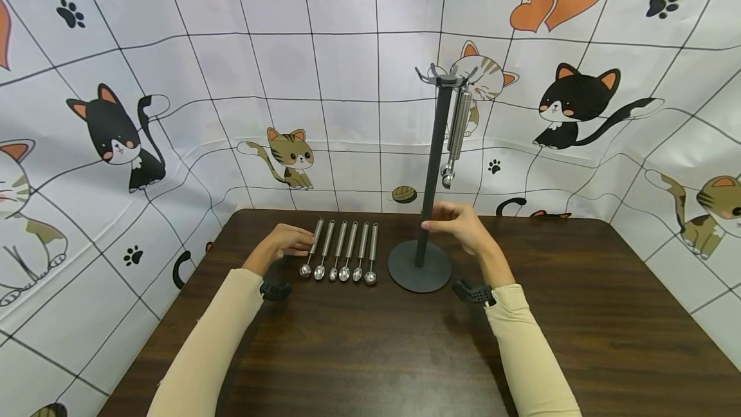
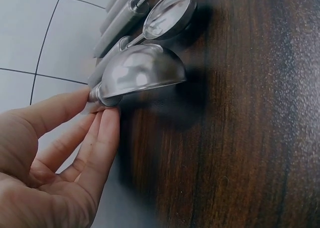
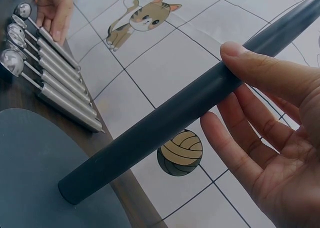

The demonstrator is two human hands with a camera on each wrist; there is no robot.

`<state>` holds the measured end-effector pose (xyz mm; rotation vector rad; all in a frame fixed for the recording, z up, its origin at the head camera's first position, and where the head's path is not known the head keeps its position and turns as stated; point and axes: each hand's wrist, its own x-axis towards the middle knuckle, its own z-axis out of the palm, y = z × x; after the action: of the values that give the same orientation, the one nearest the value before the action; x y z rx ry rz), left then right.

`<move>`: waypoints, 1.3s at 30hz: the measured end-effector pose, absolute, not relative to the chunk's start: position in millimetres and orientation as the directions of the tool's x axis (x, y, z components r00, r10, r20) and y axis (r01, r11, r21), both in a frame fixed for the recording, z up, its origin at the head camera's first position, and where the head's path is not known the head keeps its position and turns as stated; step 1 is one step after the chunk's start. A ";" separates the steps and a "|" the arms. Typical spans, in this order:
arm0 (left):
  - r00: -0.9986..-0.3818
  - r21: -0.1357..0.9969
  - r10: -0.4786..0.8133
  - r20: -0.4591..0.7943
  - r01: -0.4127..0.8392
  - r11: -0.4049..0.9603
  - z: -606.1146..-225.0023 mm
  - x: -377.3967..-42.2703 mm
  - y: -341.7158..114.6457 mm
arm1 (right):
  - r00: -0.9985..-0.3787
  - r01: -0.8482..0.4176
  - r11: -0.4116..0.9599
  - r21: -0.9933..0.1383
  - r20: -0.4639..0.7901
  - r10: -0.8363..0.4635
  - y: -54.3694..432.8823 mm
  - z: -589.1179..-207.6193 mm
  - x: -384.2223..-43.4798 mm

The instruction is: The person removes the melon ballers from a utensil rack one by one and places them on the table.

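Cream sleeves reach forward, left hand pinching the leftmost scoop, right hand pinching the dark pole.

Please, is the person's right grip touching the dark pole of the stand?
Touching. The right wrist view shows it: the right grip has its thumb on the dark pole, fingertips meeting its opposite edge.

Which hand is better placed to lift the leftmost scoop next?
Left, I'd judge. The left hand pinches the leftmost scoop near its handle, while the right hand holds the dark pole, beyond the other scoops.
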<state>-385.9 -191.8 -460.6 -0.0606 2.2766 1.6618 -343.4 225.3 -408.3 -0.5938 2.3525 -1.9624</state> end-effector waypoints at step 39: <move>-0.950 0.900 0.099 -0.296 -0.243 0.361 -457.5 -387.7 -183.2 | -0.907 -0.295 0.116 -0.948 0.240 -0.347 229.0 -407.0 -342.1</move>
<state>-387.7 -183.2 -457.5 -0.1271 2.3270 1.6171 -342.1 229.0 -407.0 -0.6663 2.3155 -1.9509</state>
